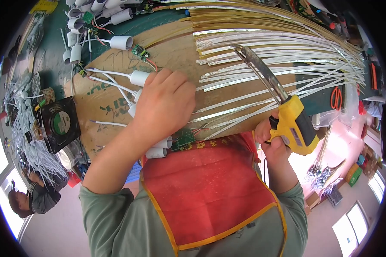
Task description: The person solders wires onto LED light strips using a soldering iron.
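cardboard sheet (pixel 167 55) on bench; left hand (pixel 165 103) curled over white caps (pixel 158 147), right hand (pixel 272 137) gripping yellow soldering gun (pixel 294 122).

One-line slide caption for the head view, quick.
Left hand presses parts on a cardboard sheet beside fanned LED strips; right hand grips a yellow soldering gun.

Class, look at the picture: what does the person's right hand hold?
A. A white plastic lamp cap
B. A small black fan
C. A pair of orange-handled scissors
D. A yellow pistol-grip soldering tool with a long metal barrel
D: the right hand grips the yellow pistol-grip soldering tool with a long metal barrel, raised over the white light strips.
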The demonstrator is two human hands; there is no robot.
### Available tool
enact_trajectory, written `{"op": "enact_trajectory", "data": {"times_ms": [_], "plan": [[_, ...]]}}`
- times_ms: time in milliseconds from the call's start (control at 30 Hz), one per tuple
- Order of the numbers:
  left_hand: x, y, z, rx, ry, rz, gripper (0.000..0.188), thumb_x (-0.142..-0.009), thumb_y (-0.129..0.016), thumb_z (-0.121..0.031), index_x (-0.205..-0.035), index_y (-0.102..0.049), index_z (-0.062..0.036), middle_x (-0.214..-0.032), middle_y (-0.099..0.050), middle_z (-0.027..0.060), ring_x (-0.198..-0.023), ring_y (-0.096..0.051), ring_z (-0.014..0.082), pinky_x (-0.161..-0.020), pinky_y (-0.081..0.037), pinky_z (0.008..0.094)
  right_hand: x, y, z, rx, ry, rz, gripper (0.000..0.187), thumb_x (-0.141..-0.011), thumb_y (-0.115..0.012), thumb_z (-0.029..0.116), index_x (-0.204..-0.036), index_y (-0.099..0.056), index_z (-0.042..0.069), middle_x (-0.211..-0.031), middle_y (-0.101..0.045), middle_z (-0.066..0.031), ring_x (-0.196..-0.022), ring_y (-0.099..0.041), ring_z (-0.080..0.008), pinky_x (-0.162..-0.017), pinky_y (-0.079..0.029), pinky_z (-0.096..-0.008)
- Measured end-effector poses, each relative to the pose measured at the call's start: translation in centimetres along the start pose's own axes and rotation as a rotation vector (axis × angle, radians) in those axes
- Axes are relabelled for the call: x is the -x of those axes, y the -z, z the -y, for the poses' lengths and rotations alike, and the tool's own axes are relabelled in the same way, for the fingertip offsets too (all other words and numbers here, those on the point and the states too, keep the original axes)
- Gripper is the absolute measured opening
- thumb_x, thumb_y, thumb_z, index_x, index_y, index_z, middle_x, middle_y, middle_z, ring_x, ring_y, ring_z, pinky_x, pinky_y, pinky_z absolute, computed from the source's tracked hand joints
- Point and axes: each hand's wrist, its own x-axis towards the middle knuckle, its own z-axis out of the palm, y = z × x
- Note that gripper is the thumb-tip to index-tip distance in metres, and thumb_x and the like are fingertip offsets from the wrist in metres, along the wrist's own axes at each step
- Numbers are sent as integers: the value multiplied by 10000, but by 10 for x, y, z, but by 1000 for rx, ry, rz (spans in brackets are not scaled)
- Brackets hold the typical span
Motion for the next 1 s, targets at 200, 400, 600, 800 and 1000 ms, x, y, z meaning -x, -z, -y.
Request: {"op": "enact_trajectory", "data": {"times_ms": [200, 400, 600, 800, 1000], "plan": [[1, 0, 0, -3, 0, -2, 126, -725, -702, -45, -836, -646, -65, -896, -617, 78, -820, -590, 292, -738, -477, 400, -3, 7, -3, -95, -42, -20, 713, -890, -736, 433, -1361, -434, -9, -762, -514, -29, -636, -484, -114, -563, -417, -261], [1, 0, 0, 2, 0, -4, 132, -725, -703, -46, -841, -645, -68, -909, -621, 80, -828, -592, 294, -743, -478, 403, -6, 5, 3, -127, -92, -36, 730, -849, -780, 427, -1373, -455, 36, -728, -501, -15, -625, -498, -143, -562, -421, -302], [0, 1, -1, 6, 15, 0, 124, -735, -702, -47, -843, -646, -67, -916, -626, 82, -841, -598, 300, -755, -481, 408, -6, 7, 0, -141, -64, -13, 720, -877, -756, 404, -1373, -428, -1, -761, -519, -28, -643, -489, -114, -575, -418, -257], [-4, 9, -2, 65, 87, -20, 119, -747, -705, -58, -850, -647, -65, -907, -636, 94, -872, -614, 320, -782, -486, 419, -6, 9, -3, -172, -55, 5, 712, -876, -757, 394, -1379, -438, 4, -765, -524, -32, -645, -494, -119, -579, -424, -263], [7, 27, -9, 97, -27, 127, 151, -725, -705, -64, -859, -635, -68, -918, -621, 86, -873, -602, 309, -777, -477, 407, -4, 8, -6, -182, -21, -3, 714, -875, -758, 393, -1390, -439, 15, -768, -523, -34, -647, -487, -121, -576, -420, -270]]}}
